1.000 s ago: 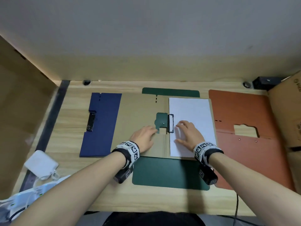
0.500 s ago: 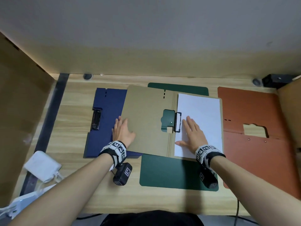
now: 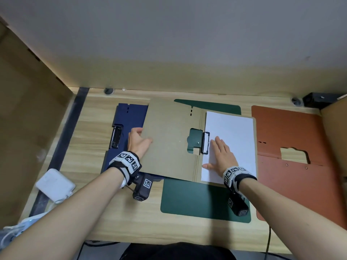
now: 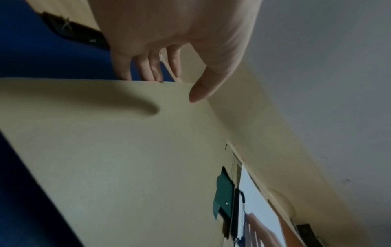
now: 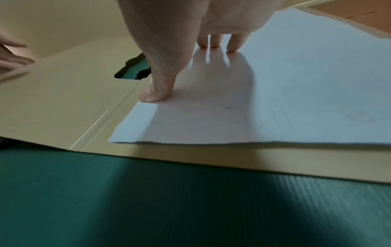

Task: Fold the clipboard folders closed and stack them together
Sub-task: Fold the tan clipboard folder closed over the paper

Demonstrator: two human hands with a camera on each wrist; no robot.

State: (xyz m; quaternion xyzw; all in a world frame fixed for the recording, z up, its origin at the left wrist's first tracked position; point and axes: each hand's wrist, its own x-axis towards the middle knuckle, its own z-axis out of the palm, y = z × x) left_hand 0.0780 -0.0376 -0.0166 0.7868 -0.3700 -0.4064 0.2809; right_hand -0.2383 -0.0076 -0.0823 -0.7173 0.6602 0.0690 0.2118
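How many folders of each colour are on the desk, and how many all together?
Blue clipboard folder: 1
Green clipboard folder, open, tan inside: 1
Orange clipboard folder, open: 1
Total: 3 folders

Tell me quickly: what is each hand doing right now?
Left hand: grips the raised tan cover of the green folder, fingers under its edge, thumb on top.
Right hand: open, pressed flat on the white paper.
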